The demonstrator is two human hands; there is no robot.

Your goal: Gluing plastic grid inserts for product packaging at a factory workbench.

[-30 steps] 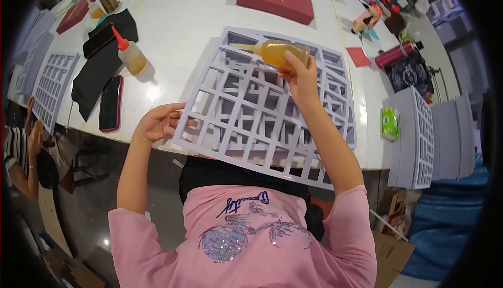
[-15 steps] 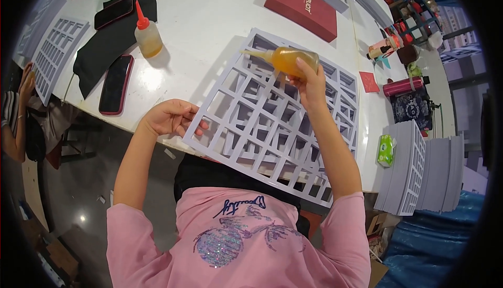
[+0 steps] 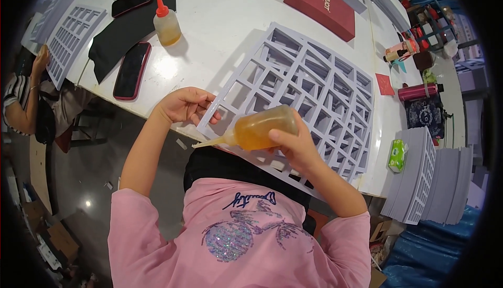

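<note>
A large pale lavender lattice panel (image 3: 309,86) with many rectangular openings lies on the white table (image 3: 225,20). My left hand (image 3: 183,104) pinches its near left corner. My right hand (image 3: 296,144) grips a soft squeeze bottle of amber glue (image 3: 259,129), held sideways with its thin nozzle pointing left, the tip just beside the panel's near edge below my left hand.
A second glue bottle with a red nozzle (image 3: 166,25), a red-cased phone (image 3: 131,70), black cloth (image 3: 123,31) and another phone (image 3: 132,1) lie to the left. A dark red box (image 3: 322,6) sits at the back. Stacked lattice panels (image 3: 427,180) stand right. Another person (image 3: 26,99) sits far left.
My right hand has brought the glue bottle from the panel's far side to its near left edge. The left hand stays on the corner. The view has shifted closer.
</note>
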